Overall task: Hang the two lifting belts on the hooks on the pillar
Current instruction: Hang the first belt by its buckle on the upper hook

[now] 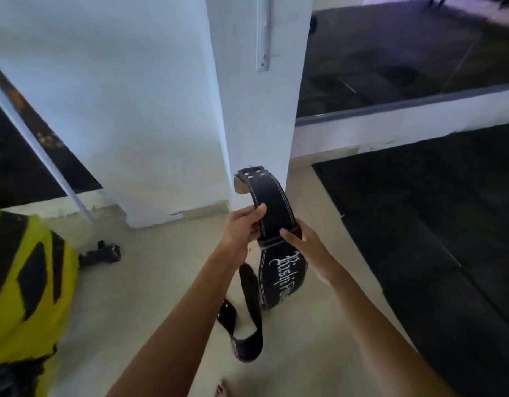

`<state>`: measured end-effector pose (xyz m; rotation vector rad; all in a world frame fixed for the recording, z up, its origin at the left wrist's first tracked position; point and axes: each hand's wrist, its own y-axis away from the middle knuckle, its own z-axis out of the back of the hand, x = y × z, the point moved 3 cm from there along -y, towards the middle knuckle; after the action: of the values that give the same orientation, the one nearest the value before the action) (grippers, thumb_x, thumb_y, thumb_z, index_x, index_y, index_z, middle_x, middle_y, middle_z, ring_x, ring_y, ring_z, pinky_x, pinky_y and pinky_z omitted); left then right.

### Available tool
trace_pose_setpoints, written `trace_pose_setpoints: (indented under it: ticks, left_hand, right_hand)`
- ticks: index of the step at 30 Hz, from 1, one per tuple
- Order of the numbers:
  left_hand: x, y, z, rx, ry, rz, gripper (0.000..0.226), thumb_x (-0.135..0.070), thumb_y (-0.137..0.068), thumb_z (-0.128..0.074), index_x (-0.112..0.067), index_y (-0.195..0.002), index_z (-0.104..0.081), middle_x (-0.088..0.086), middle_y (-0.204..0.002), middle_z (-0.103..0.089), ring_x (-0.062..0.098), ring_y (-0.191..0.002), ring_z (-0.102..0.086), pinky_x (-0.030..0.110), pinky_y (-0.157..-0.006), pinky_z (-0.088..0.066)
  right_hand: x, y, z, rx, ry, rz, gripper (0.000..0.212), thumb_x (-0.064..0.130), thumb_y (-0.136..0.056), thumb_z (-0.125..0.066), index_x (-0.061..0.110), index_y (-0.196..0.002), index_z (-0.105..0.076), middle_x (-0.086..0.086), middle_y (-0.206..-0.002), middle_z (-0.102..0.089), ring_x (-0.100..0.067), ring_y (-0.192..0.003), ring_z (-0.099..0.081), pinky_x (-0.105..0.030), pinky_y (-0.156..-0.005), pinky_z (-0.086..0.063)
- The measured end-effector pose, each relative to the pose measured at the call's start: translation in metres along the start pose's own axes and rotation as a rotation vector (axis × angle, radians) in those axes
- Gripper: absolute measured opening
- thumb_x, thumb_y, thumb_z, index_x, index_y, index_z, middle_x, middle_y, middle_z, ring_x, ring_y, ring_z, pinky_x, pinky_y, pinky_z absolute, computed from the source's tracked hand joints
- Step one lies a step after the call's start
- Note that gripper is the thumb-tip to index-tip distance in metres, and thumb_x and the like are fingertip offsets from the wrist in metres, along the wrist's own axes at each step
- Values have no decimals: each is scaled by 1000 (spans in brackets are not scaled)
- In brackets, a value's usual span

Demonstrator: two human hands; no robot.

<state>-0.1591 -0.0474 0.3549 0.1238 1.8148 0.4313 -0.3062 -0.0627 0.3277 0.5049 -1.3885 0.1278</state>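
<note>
I hold a black leather lifting belt with white stitching and white lettering in front of the white pillar. My left hand grips its left edge, thumb over the top. My right hand clasps its right edge. The belt's riveted end curls up toward the pillar. A second black strap dangles below my left hand toward the floor; whether it is a separate belt I cannot tell. No hooks are visible; a white strip runs down the pillar's upper part.
A person in a yellow and black shirt stands close at my left. A small black object lies on the beige floor by the wall. Dark rubber matting covers the floor at right. A mirror lines the right wall.
</note>
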Motion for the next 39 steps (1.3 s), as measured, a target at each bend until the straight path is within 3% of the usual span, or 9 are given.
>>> trace_pose_setpoints:
  ticks: [4,9,17,21,25,28,34,37,39]
  left_hand:
    - [-49,44,-36,-108,-78,-258,18,-22,-90,-59,-7,-93,-70,14,-94,-70,18,-78,-68,27,-75,-56]
    - [-50,99,-87,-64,-200,-500,30,-35,-98,-40,-18,-106,-63,9,-101,-70,18,-90,-69,31,-81,-56]
    - [3,121,-71,157,-564,-218,22,-13,-85,-66,-4,-106,-68,9,-99,-72,24,-90,-67,19,-70,-53]
    - [-101,140,-95,169,-307,-439,46,-58,-88,-41,-26,-110,-66,-7,-106,-72,5,-99,-67,19,-78,-52]
    - [-148,143,-119,19,-220,-432,25,-24,-89,-62,0,-94,-69,11,-80,-72,20,-67,-70,28,-61,-55]
    - [-147,147,-122,-41,-62,-406,10,-10,-85,-65,-2,-80,-69,8,-63,-72,22,-57,-67,30,-56,-58]
    - [-161,155,-116,-23,36,-502,24,-9,-85,-64,10,-101,-65,23,-91,-68,31,-76,-66,42,-72,-60]
    - [-160,157,-108,30,35,-517,16,-10,-87,-62,2,-96,-67,11,-78,-73,23,-66,-69,33,-64,-60]
    - [-162,155,-100,78,12,-537,12,-9,-89,-60,-1,-95,-67,4,-73,-74,18,-65,-70,29,-63,-59]
  right_hand:
    - [59,40,22,-74,-67,251,18,15,-90,-57,6,-105,-57,-3,-85,-66,-4,-69,-67,-13,-61,-52]
    - [122,75,39,-154,-242,380,9,21,-89,-58,13,-92,-60,-5,-87,-64,-17,-80,-63,-28,-76,-52]
    - [178,104,73,-245,-378,440,12,29,-88,-59,18,-92,-59,0,-94,-64,-12,-92,-59,-24,-87,-44]
    - [175,113,63,-236,-396,425,18,27,-87,-60,16,-101,-59,-15,-112,-65,-30,-108,-61,-45,-99,-47]
    - [169,127,43,-186,-391,442,30,22,-90,-56,9,-116,-53,-8,-99,-65,-23,-91,-65,-35,-83,-55]
    - [160,134,42,-172,-252,508,36,15,-86,-62,5,-119,-50,-3,-97,-64,-13,-85,-64,-20,-73,-55]
    - [68,144,53,-193,-73,391,23,7,-77,-71,6,-98,-63,-20,-106,-70,-14,-83,-69,-28,-78,-57]
    - [41,145,56,87,62,111,56,44,-78,-66,12,-123,-57,-10,-127,-61,-25,-113,-59,-48,-103,-43]
    - [66,143,58,181,20,103,78,82,-69,-38,31,-126,-54,1,-136,-55,-22,-127,-49,-53,-110,-30]
